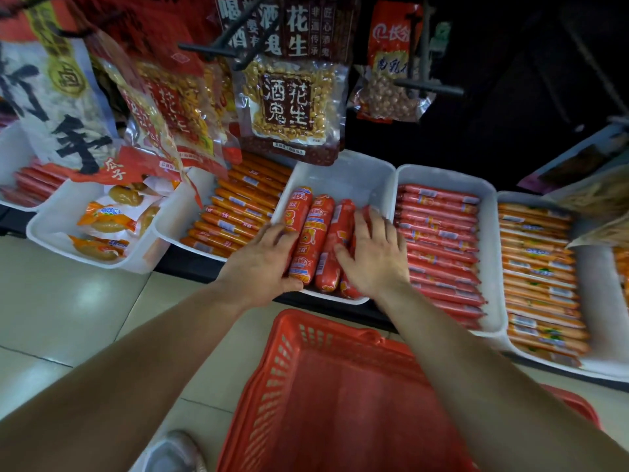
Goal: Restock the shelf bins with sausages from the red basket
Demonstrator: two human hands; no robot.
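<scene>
head view, both hands [262, 258] [374, 253] on fat sausages [311, 240], white bin [340, 178]

The thick sausages [318, 240] wear glossy red plastic film that catches light along their curves. Their bin [343, 178] is smooth white plastic with a soft sheen, as is the bin at its right edge [490, 199], packed with thin sausages [439, 233] in shiny film. The red basket [272, 386] is hard matt plastic with slotted walls. The hanging peanut bags [292, 97] are clear, glossy, crinkled plastic. The floor tiles [68, 301] look smooth and faintly reflective.
</scene>
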